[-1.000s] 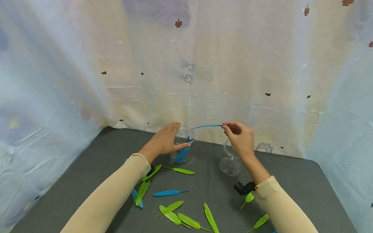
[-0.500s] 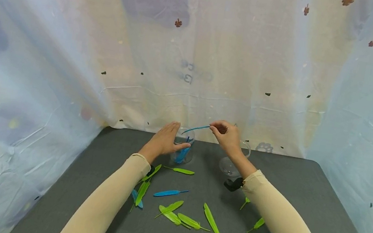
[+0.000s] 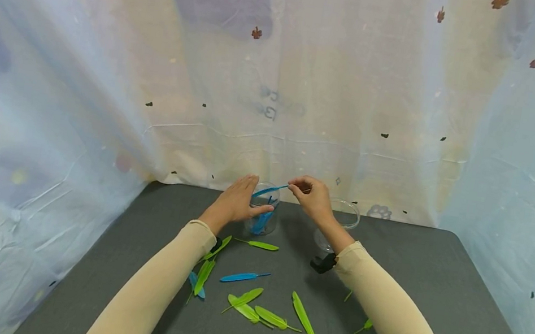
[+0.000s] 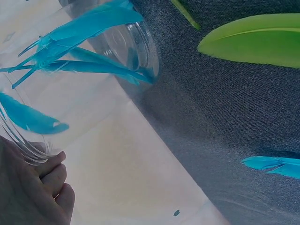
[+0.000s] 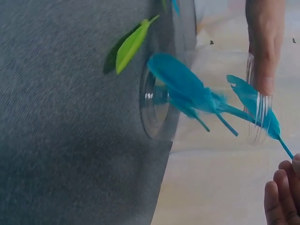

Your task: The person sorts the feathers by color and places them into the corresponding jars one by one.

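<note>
My left hand (image 3: 233,203) holds a clear plastic jar (image 3: 273,222) near its rim, thumb on the near side and fingers behind. Inside stand several blue feathers (image 4: 89,33). My right hand (image 3: 315,201) pinches another blue feather (image 5: 255,105) by its quill, just to the right of the jar. That feather slants down leftward, its vane passing through the jar's mouth in the right wrist view. In the left wrist view, fingertips (image 4: 55,173) show against the rim.
A second clear jar (image 3: 321,240) stands behind my right forearm. Several green feathers (image 3: 304,316) lie about the dark grey table (image 3: 144,241), along with a loose blue feather (image 3: 241,277). More blue shows near each sleeve. A patterned curtain (image 3: 320,83) hangs behind.
My right hand has moved left and slightly down, bringing the blue feather from the jar's rim into its mouth. The left hand and the jar have stayed put.
</note>
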A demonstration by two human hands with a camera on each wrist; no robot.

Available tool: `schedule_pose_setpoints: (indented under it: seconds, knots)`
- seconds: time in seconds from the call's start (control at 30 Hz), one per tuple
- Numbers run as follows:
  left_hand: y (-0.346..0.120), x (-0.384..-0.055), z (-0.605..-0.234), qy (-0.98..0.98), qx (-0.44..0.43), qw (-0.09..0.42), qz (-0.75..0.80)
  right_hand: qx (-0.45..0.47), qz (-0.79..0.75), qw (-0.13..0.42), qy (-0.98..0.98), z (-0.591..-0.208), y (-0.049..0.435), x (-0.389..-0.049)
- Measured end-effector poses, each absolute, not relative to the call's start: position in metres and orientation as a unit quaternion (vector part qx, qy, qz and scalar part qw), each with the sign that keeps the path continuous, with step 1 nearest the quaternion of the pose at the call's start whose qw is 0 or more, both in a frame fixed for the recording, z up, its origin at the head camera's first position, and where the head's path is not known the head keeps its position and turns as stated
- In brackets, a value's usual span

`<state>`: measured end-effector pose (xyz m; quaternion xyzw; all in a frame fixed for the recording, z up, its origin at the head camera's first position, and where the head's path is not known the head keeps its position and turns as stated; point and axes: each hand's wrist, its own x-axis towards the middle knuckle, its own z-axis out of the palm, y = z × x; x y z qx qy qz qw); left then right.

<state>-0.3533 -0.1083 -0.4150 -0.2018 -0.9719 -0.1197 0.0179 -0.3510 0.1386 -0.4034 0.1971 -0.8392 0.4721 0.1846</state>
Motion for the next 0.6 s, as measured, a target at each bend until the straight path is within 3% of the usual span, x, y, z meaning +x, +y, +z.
schedule_pose_setpoints:
  seconds: [0.6]
  knots:
    - [-0.1077,-0.3566,-0.4169,-0.974,-0.196,0.01,-0.115,0.202,0.461,0.129,-0.855,-0.404,0.129,-0.3474]
